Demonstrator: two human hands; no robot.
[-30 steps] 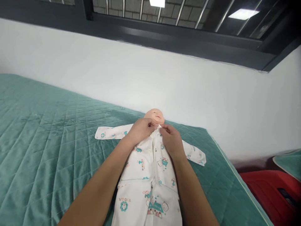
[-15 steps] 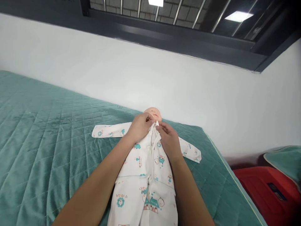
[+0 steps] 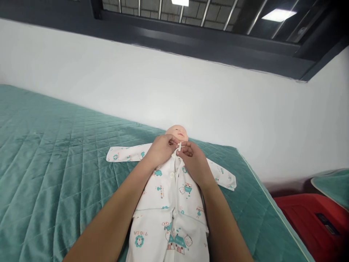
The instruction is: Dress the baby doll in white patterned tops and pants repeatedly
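A baby doll [image 3: 177, 131] lies on its back, dressed in a white printed romper [image 3: 166, 200] with its sleeves spread to both sides. At the neck, my left hand [image 3: 164, 147] pinches the collar edge from the left. My right hand [image 3: 193, 156] pinches the other collar edge, its fingertips almost meeting those of the left. A small white bit of the collar [image 3: 179, 146] stands up between the fingers. Below, a button [image 3: 172, 175] shows on the front placket. The fingers partly hide the collar fastening.
The doll lies on a green quilted bed cover [image 3: 68, 174] beside a white wall [image 3: 163, 87]. A dark window frame with metal bars [image 3: 204, 12] runs above. A red plastic object [image 3: 308, 218] stands off the bed's right edge, with green fabric [image 3: 332, 185] behind it.
The two collar edges have come closer together, and the gap at the neck has narrowed. My right hand's fingertips have moved slightly left toward the left hand.
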